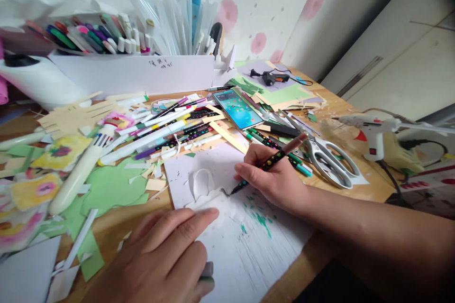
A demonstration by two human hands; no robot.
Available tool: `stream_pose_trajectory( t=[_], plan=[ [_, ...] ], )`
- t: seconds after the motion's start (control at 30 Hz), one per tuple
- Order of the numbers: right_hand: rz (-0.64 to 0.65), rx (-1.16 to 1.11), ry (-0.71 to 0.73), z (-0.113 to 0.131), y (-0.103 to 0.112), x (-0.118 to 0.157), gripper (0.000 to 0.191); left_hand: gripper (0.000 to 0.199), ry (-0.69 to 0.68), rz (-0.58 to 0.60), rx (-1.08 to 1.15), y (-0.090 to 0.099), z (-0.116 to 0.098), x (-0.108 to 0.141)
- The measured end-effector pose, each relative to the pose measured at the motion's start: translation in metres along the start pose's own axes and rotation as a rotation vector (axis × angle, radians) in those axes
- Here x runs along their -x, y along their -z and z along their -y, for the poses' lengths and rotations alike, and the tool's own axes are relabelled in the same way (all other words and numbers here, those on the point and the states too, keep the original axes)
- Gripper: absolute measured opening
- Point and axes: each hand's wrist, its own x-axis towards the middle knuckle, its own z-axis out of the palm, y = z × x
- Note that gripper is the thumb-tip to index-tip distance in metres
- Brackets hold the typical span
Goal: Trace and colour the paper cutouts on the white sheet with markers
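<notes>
My right hand (272, 175) grips a dark marker (275, 158) with colourful dots and a brown end. The marker's tip touches the edge of a small white paper cutout (209, 203), which has a loop at its top. My left hand (167, 251) rests its outstretched index finger on this cutout, the other fingers curled. Grey and greenish rounded ends, seemingly marker caps (208, 269), stick out from under those curled fingers. Beneath the cutout lies a white sheet (245, 255) with green ink marks and dark strokes.
Markers (159, 134) and paper scraps clutter the table around a lit phone (238, 108). Silver-handled scissors (332, 160) lie to the right, near a white glue gun (373, 132). A dark glue gun (272, 77) sits farther back. Behind stands a white pen box (131, 75).
</notes>
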Motion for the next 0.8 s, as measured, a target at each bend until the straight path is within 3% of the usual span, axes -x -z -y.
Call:
stream_pose_trajectory(
  t=[0.8],
  plan=[
    [0.004,-0.021,0.011,0.0017,-0.0002,0.0,0.028,0.016,-0.034,0.014,-0.055,0.0024,0.003,0.0021]
  ],
)
